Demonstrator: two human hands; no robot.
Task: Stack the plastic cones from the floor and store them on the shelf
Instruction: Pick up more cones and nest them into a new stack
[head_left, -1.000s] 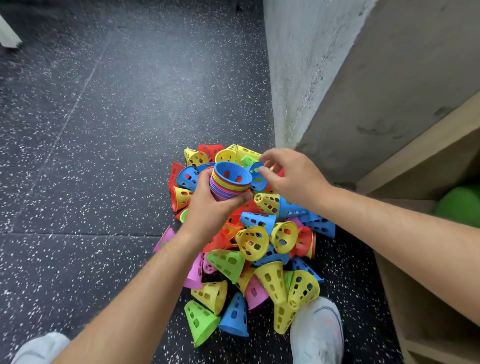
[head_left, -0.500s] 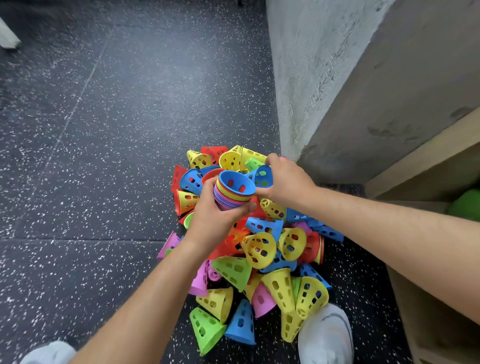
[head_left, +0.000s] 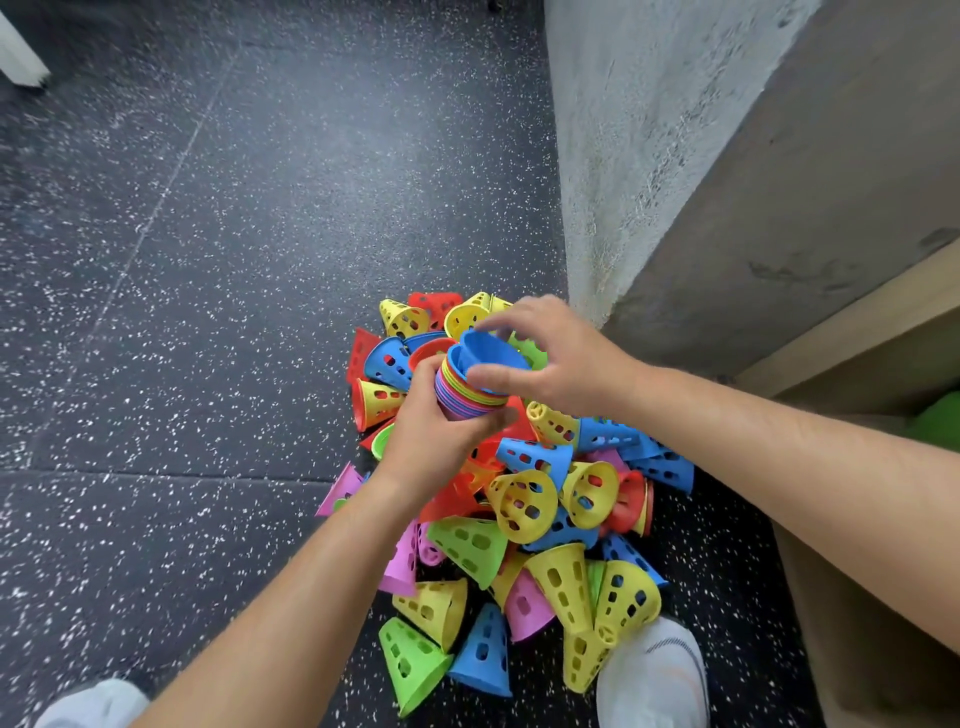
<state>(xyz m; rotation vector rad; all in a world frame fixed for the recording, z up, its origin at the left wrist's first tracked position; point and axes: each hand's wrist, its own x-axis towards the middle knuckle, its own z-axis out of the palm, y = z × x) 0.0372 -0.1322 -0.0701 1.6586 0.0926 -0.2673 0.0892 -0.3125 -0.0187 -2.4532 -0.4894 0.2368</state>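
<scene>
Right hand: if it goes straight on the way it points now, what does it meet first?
The stack of cones in the left hand; the blue cone the right hand holds is at its top, though depth is unclear.

the right hand (head_left: 566, 358) has brought a blue cone (head_left: 493, 353) (out of the pile (head_left: 524, 504)) onto the stack (head_left: 467, 397).

Nested stack of cones (head_left: 470, 397), wide rims up, multicolour bands, gripped by left hand (head_left: 441, 436) over the pile's 11 o'clock part. Blue cone (head_left: 491, 356) partway into stack top, tilted, pinched by right hand (head_left: 566, 358). Loose pile (head_left: 524, 509) on floor (head_left: 208, 364): yellow, blue, green, red, pink perforated cones, tipped every way. Wooden shelf (head_left: 857, 322) at pile's 3 o'clock.
</scene>
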